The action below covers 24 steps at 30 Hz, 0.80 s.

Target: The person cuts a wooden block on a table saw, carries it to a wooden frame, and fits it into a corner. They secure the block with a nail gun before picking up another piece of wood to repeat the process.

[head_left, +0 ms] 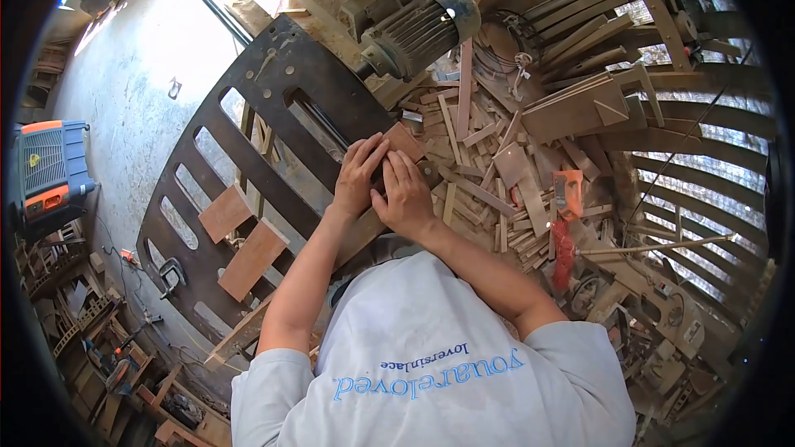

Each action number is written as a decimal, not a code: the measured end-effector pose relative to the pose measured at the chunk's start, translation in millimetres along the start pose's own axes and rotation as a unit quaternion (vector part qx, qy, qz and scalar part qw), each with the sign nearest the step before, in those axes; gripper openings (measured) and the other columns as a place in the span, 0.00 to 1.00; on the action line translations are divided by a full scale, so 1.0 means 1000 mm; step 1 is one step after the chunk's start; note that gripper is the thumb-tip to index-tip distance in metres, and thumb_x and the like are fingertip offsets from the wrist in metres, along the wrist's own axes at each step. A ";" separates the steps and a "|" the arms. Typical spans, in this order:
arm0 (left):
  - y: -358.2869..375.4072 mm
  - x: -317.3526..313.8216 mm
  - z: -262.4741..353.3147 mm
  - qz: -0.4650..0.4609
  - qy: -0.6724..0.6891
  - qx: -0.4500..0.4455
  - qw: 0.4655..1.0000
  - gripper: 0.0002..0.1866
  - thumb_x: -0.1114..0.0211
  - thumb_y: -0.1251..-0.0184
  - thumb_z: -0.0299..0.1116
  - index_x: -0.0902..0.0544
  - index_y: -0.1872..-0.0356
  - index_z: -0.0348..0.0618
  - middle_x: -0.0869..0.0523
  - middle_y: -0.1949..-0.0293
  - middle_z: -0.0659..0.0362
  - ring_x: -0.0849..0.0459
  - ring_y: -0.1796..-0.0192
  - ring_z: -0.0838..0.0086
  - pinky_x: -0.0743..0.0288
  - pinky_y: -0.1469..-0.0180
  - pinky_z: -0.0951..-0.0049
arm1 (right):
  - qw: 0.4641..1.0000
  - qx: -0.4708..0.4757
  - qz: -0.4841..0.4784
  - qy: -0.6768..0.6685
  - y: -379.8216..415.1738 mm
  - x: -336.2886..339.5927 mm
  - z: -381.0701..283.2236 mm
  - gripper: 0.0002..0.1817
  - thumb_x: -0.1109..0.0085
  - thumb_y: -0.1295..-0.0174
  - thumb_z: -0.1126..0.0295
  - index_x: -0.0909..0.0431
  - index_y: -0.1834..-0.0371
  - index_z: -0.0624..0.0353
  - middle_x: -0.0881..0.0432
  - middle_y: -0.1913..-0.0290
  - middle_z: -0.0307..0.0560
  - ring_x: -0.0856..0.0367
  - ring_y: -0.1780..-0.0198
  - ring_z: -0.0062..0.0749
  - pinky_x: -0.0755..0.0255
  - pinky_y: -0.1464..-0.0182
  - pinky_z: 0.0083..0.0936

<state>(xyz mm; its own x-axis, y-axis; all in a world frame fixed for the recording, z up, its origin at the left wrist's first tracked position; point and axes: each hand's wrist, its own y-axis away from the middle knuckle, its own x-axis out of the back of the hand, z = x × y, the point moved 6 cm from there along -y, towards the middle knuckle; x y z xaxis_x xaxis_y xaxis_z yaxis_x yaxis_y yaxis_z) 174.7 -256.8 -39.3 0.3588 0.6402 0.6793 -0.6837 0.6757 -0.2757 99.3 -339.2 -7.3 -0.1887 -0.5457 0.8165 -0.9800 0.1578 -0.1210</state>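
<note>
We see both of our hands pressed flat on a small reddish-brown rectangular wooden block (403, 141) that lies on the dark slotted metal machine counter (273, 108), right beside its long cutter slot. Our left hand (358, 175) covers the near left part of the block, its fingers together and stretched forward over the wood. Our right hand (406, 194) lies just beside it, touching it, fingers likewise together and bearing down rather than clamped around anything.

We judge the block stiff, light and dry, with smooth faces that could slide on the metal, so flat downward pressure on its top, well back from the slot, seems the safest hold.

Two more flat reddish wooden boards (240, 236) rest on the counter nearer us. To the right, a heap of pale wood offcuts (497, 182) lies around an orange-handled tool (567, 190). A grey finned electric motor (422, 25) sits beyond the block.
</note>
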 end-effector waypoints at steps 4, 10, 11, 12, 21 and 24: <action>0.001 0.000 -0.001 -0.006 -0.007 0.005 1.000 0.30 0.36 0.47 0.25 0.21 0.37 0.41 0.24 0.35 0.52 0.26 0.36 0.54 0.30 0.33 0.61 | 1.000 0.006 0.000 0.008 -0.001 -0.003 0.001 0.35 0.37 0.45 0.64 0.31 0.37 0.77 0.30 0.34 0.66 0.33 0.31 0.58 0.39 0.27 0.44; 0.002 -0.002 -0.005 -0.011 -0.046 -0.002 0.999 0.28 0.39 0.43 0.25 0.22 0.37 0.42 0.26 0.34 0.54 0.27 0.34 0.57 0.32 0.32 0.61 | 0.998 0.035 0.018 0.043 -0.006 -0.009 0.000 0.34 0.41 0.49 0.63 0.27 0.41 0.78 0.28 0.37 0.67 0.30 0.33 0.59 0.36 0.29 0.45; 0.001 -0.001 -0.006 -0.008 -0.045 -0.006 0.999 0.27 0.38 0.43 0.26 0.22 0.37 0.43 0.26 0.35 0.55 0.27 0.34 0.57 0.32 0.32 0.61 | 0.998 0.033 0.022 0.041 -0.008 -0.009 -0.001 0.34 0.41 0.49 0.63 0.27 0.41 0.78 0.27 0.37 0.67 0.30 0.34 0.60 0.36 0.30 0.45; 0.001 0.000 -0.007 -0.005 -0.043 -0.010 0.999 0.27 0.38 0.42 0.26 0.22 0.37 0.43 0.25 0.35 0.55 0.26 0.34 0.57 0.32 0.33 0.61 | 0.998 0.030 0.026 0.040 -0.010 -0.010 -0.001 0.34 0.41 0.50 0.63 0.27 0.41 0.78 0.27 0.37 0.67 0.29 0.34 0.60 0.36 0.30 0.45; -0.020 0.020 -0.038 0.003 -0.044 -0.027 0.999 0.27 0.38 0.42 0.27 0.21 0.38 0.42 0.25 0.36 0.54 0.26 0.35 0.57 0.32 0.33 0.61 | 0.998 0.021 0.054 0.028 -0.045 -0.028 -0.009 0.34 0.42 0.51 0.65 0.26 0.42 0.78 0.25 0.39 0.68 0.26 0.36 0.60 0.34 0.31 0.44; -0.028 0.030 -0.050 0.007 -0.042 -0.031 0.999 0.27 0.38 0.42 0.27 0.21 0.38 0.42 0.24 0.36 0.53 0.25 0.35 0.57 0.32 0.33 0.61 | 0.998 0.024 0.056 0.027 -0.061 -0.032 -0.015 0.34 0.43 0.52 0.65 0.26 0.42 0.78 0.25 0.39 0.68 0.26 0.36 0.60 0.34 0.31 0.44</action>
<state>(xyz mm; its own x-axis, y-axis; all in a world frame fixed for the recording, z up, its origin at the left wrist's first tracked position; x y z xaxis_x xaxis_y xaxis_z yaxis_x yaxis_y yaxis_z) 236.1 -237.7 -45.0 0.2937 0.6184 0.7290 -0.6471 0.6899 -0.3246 166.2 -318.7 -17.4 -0.2942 -0.4810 0.8259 -0.9553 0.1751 -0.2383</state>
